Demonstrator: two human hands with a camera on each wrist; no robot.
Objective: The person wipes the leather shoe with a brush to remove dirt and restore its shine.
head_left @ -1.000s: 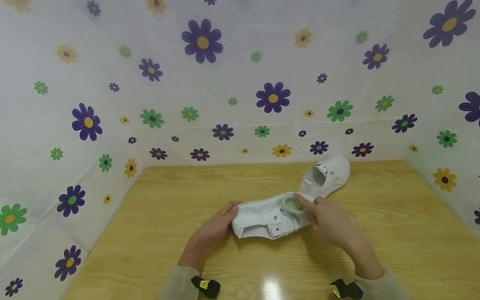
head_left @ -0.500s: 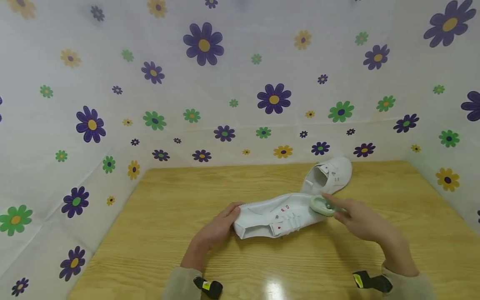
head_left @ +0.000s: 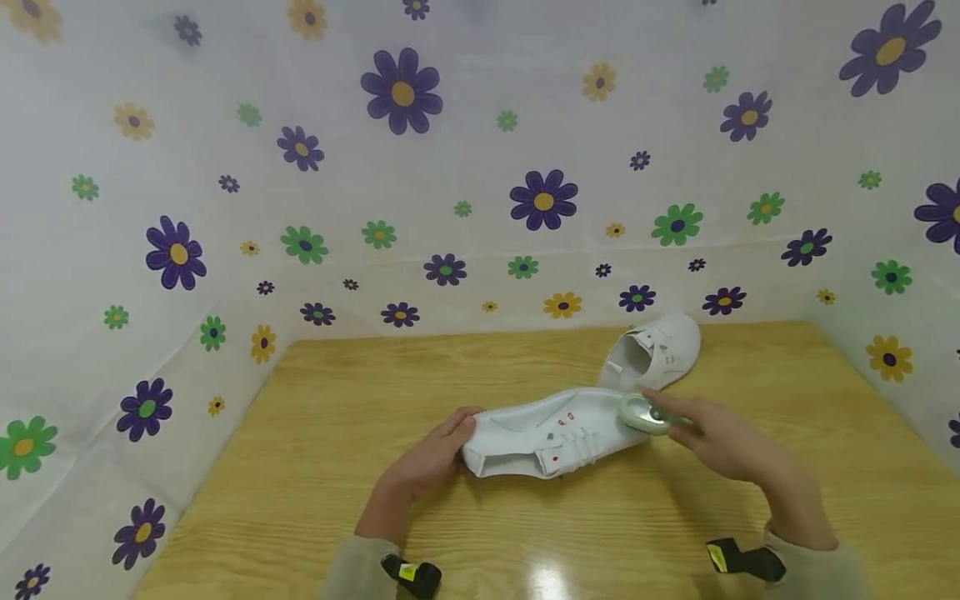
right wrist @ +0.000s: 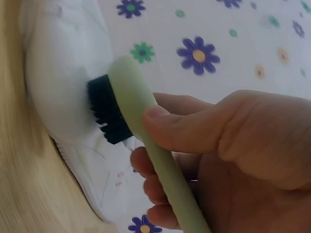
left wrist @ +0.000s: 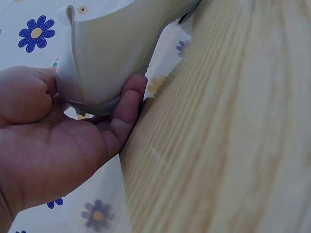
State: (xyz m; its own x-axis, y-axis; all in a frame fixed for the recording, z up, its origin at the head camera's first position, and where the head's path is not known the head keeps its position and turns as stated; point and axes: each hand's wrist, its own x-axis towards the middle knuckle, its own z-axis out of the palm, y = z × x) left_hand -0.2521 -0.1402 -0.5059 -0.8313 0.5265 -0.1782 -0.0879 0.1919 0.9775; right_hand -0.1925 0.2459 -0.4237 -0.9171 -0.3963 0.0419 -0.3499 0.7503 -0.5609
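Note:
A white lace-up shoe (head_left: 517,425) is held tilted on its side over the wooden table, its opening toward the person. My left hand (head_left: 431,454) grips it by the heel; in the left wrist view, curled fingers (left wrist: 127,104) wrap the heel (left wrist: 97,63). My right hand (head_left: 731,437) holds a pale green scrub brush (head_left: 641,414) at the shoe's toe. Seen from the right wrist, the thumb and fingers close round the green handle (right wrist: 170,179), and the dark bristles (right wrist: 106,109) meet the white toe (right wrist: 60,82).
A second white shoe (head_left: 663,350) lies behind the toe of the held one, near the back of the wooden table (head_left: 360,375). White cloth with printed flowers (head_left: 480,167) encloses the table at the back and both sides.
My right hand and the brush have moved rightward from the shoe's lace area to its toe, staying there over the last half second. The left hand keeps its grip on the heel.

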